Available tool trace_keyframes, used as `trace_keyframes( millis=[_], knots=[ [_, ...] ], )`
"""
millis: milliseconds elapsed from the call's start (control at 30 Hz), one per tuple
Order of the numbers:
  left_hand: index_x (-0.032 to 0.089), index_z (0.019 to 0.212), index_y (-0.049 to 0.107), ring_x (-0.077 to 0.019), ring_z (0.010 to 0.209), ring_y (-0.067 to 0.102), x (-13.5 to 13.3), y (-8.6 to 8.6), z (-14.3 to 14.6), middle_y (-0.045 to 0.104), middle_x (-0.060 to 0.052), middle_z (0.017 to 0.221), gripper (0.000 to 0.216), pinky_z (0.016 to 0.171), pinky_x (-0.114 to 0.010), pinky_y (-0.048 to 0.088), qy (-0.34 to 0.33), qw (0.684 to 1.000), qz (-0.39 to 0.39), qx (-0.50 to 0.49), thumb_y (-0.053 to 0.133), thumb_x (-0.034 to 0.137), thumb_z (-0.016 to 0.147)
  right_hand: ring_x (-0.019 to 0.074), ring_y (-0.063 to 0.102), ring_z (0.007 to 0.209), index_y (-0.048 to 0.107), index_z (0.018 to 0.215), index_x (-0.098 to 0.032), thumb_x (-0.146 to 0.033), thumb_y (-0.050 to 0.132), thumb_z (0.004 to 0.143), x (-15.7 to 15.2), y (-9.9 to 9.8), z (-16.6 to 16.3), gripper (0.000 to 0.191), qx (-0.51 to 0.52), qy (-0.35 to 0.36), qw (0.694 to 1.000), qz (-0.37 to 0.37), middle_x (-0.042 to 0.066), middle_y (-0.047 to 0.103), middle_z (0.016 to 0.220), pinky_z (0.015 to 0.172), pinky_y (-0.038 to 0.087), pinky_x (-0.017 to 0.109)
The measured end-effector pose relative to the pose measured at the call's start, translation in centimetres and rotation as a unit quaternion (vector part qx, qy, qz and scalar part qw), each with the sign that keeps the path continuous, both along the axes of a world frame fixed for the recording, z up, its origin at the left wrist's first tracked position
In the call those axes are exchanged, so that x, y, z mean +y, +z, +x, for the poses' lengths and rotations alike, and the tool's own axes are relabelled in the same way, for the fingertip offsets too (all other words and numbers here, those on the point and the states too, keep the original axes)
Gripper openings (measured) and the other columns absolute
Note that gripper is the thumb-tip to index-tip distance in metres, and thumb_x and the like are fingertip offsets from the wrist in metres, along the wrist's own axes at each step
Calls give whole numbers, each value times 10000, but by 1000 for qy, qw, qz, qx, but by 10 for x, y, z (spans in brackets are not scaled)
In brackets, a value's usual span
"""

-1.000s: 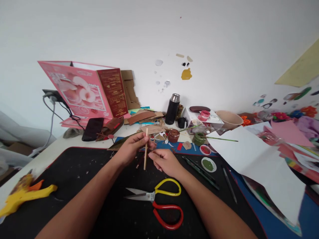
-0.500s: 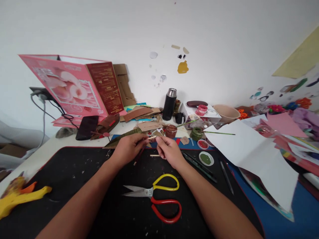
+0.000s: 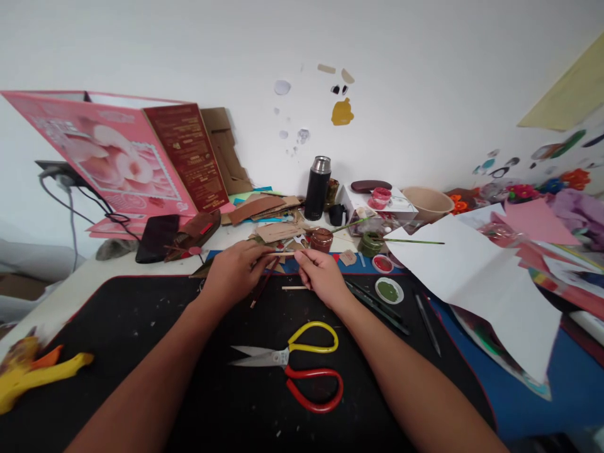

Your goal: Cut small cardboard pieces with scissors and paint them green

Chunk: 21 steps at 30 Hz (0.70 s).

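Observation:
My left hand (image 3: 233,270) and my right hand (image 3: 322,273) meet over the far part of the black mat (image 3: 141,352). Between their fingertips they pinch a thin pale wooden stick (image 3: 286,254), held level. My left hand also holds a dark red brush (image 3: 262,286) that slants down toward me. A short stick piece (image 3: 293,287) lies on the mat under my right hand. Scissors (image 3: 295,365) with one yellow and one red handle lie on the mat, nearer to me than both hands.
Brown paint jar (image 3: 321,240), green paint jar (image 3: 370,243), red and green paint lids (image 3: 389,290) and a black flask (image 3: 316,188) stand behind the hands. White paper (image 3: 476,283) covers the right. A pink box (image 3: 117,154) leans at back left; a yellow glue gun (image 3: 38,374) lies at near left.
The stick stood upright in my left hand a second ago; it now lies level, pinched by both hands. A short piece now lies on the mat. The view has tilted down slightly.

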<state>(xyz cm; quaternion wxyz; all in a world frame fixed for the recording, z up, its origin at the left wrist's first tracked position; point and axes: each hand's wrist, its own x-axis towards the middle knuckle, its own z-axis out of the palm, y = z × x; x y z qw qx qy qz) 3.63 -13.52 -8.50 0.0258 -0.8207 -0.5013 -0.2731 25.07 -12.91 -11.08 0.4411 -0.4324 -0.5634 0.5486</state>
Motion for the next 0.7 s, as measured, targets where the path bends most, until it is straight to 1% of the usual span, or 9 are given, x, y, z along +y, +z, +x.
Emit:
trace_keyframes(
  millis=[67,133,200,367,533,700],
  knots=[
    [203,1098,797,-270,951,726,0,0,1,800,-93,1025,330,810,-370,539,-4,1000,-5,13,522,382,1065,100,403,404,715,956,-190,-615,644,921,1,-1,1,433,-1,0,1000,-3,-82,498,492,421,298,223],
    [200,1090,796,-269,934,722,-1,0,3,798,-95,1013,342,800,-371,537,-7,1000,-14,21,512,388,1065,102,400,401,728,1030,-182,-603,641,926,1,-3,0,442,-1,16,1000,-4,-86,494,485,419,293,221],
    [196,1057,797,-270,929,717,-2,0,5,793,-98,999,348,792,-372,534,-4,1000,-22,19,510,391,1060,103,393,396,726,1055,-180,-608,642,925,1,-4,-1,455,-1,33,999,-7,-90,486,476,417,289,221],
    [198,999,789,-266,934,698,-3,1,7,779,-100,971,343,792,-358,519,2,1000,-20,2,521,408,1045,100,395,395,709,951,-196,-622,659,919,-1,-5,-2,430,9,33,999,-15,-84,485,478,410,286,219],
    [211,958,773,-256,915,688,-4,2,6,767,-87,935,334,789,-346,504,19,1000,-12,-8,516,408,1041,91,391,389,669,867,-204,-639,684,897,-1,-1,-1,436,40,11,999,-36,-75,499,491,380,255,209],
    [205,965,771,-253,906,695,-3,-1,6,769,-87,950,335,767,-339,499,25,1000,-5,-12,517,410,1042,79,381,382,600,777,-208,-655,728,854,1,2,0,471,85,-16,995,-49,-77,478,496,357,228,199]
  ],
)
